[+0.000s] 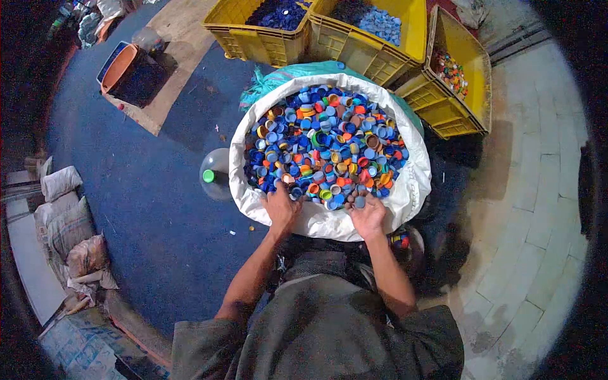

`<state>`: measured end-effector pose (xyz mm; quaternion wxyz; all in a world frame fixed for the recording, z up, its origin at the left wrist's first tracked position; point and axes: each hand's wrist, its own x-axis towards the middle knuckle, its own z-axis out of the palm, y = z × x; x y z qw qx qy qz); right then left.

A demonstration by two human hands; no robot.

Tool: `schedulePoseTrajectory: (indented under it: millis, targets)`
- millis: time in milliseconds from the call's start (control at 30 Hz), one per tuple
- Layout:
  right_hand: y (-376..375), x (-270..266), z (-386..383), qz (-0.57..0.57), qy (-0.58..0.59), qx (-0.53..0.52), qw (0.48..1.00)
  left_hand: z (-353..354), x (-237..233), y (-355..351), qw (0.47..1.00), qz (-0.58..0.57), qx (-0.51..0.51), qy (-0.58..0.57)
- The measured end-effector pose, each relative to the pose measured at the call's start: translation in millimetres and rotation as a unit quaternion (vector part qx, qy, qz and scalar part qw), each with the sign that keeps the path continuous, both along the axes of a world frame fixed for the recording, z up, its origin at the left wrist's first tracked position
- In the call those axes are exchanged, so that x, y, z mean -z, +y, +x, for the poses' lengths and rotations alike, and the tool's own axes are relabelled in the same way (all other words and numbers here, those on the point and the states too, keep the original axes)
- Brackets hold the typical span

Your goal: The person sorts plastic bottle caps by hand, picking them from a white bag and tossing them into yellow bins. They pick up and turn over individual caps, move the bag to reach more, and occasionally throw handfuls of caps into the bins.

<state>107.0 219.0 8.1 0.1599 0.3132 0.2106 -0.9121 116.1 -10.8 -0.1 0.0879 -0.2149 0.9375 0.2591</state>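
Note:
A large white woven sack (237, 166) with a rolled rim stands right before me, full of loose plastic bottle caps (329, 136) in blue, orange, red, green, yellow and white. At its near left edge, my left hand (283, 208) reaches into the caps, back of the hand up. A dark blue bottle cap (296, 193) sits between its index finger and thumb; other fingertips are hidden. My right hand (369, 216), palm turned up over the near rim, holds a grey-blue bottle cap (360, 202) in its curled fingers.
Yellow crates (266, 45) with sorted caps stand beyond the sack. A clear bottle with a green cap (208, 176) is at its left. Farther left is an orange-rimmed container (120, 68) on a board. Filled sacks (66, 225) line the left side; a tiled strip (529, 209) runs right.

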Motion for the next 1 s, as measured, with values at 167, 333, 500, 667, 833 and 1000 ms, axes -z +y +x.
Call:
schedulePoseTrajectory:
  millis: [167,333,500,667,833,1000]
  targets:
    - [-4,-3,1,0.047,-0.001,-0.021,0.999,0,13,8,0.998,-0.050,0.041,0.004]
    - [0,11,-2,0.343,0.118,-0.191,0.912,-2,13,7,0.998,-0.031,0.059,-0.004]
    - [-13,10,-8,0.718,0.373,-0.284,0.514,-2,22,-5,0.995,0.051,0.043,0.078]
    - [-19,0,-17,0.773,0.404,-0.316,0.374,-9,21,-25,0.841,0.510,-0.169,0.065]
    - [-17,9,-22,0.789,0.417,-0.308,0.330,-7,7,-40,0.547,0.764,-0.337,0.065]
    - [-19,11,-23,0.800,0.410,-0.313,0.307,-6,4,-35,0.611,0.714,-0.339,0.046]
